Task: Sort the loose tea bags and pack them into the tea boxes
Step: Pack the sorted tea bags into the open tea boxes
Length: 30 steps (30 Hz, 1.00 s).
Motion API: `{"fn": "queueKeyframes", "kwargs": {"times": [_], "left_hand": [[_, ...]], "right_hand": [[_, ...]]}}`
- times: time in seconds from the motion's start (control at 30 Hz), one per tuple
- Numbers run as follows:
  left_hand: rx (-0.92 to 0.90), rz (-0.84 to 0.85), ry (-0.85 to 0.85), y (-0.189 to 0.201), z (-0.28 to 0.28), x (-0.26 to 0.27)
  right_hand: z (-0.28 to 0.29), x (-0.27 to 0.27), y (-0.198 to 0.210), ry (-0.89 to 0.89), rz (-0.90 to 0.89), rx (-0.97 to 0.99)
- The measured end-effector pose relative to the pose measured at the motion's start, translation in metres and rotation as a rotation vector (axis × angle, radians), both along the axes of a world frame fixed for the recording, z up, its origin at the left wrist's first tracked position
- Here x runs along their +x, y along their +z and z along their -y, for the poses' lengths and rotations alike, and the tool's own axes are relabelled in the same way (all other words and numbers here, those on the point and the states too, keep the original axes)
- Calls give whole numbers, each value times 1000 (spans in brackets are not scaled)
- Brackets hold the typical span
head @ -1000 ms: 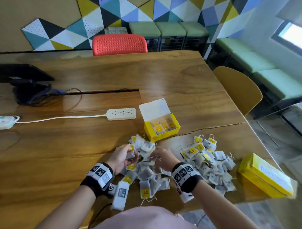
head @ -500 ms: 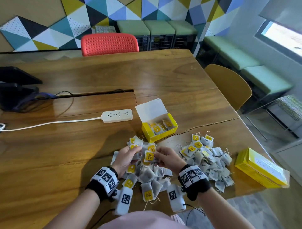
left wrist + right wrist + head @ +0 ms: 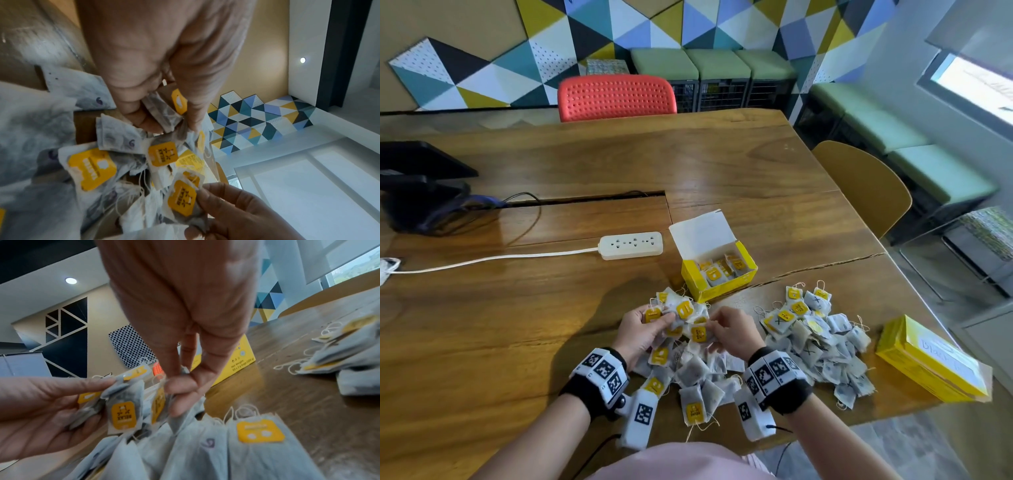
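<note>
A small bunch of tea bags (image 3: 681,313) is gripped in the left hand (image 3: 641,330); one more is pinched by the right hand (image 3: 732,334). The loose pile lies just below both. Light, soft, easily torn bags are probably best taken by the paper body.

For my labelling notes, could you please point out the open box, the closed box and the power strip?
Open box (image 3: 717,285): head view, yellow front wall.
Closed box (image 3: 928,359): head view, top face.
Power strip (image 3: 631,244): head view, socket face.
</note>
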<state>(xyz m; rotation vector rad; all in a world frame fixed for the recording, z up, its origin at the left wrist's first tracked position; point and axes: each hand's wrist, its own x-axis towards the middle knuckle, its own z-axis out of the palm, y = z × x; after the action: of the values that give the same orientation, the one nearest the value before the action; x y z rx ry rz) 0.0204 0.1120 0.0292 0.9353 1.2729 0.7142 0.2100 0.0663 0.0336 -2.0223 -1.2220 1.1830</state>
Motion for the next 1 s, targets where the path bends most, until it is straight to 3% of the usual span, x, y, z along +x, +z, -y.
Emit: {"fn": "queueKeyframes", "kwargs": {"times": [0.1,0.3,0.47,0.53,0.7,0.8,0.87,1.0], "left_hand": [[-10,20,-31,0,-6,-3],[-121,182,-139,9,-8,-3],[-102,179,-140,10,-7,4],[-85,168,-155,9,-7,6],[-46,140,-217,8,-8,6],[-88,147,-213,11,-11,3],[-126,127,-183,13,-15,0],[-42,-38,-180,16,-24,-2]], "right_hand": [[-1,8,3,-31,33,2],[-5,19,16,92,89,9],[-9,12,32,55,-248,62],[-10,7,33,48,-300,60],[-14,-2,32,64,-222,121],[-16,2,35,36,-256,150],[-18,8,37,62,-179,174],[-23,17,50,343,71,116]]}}
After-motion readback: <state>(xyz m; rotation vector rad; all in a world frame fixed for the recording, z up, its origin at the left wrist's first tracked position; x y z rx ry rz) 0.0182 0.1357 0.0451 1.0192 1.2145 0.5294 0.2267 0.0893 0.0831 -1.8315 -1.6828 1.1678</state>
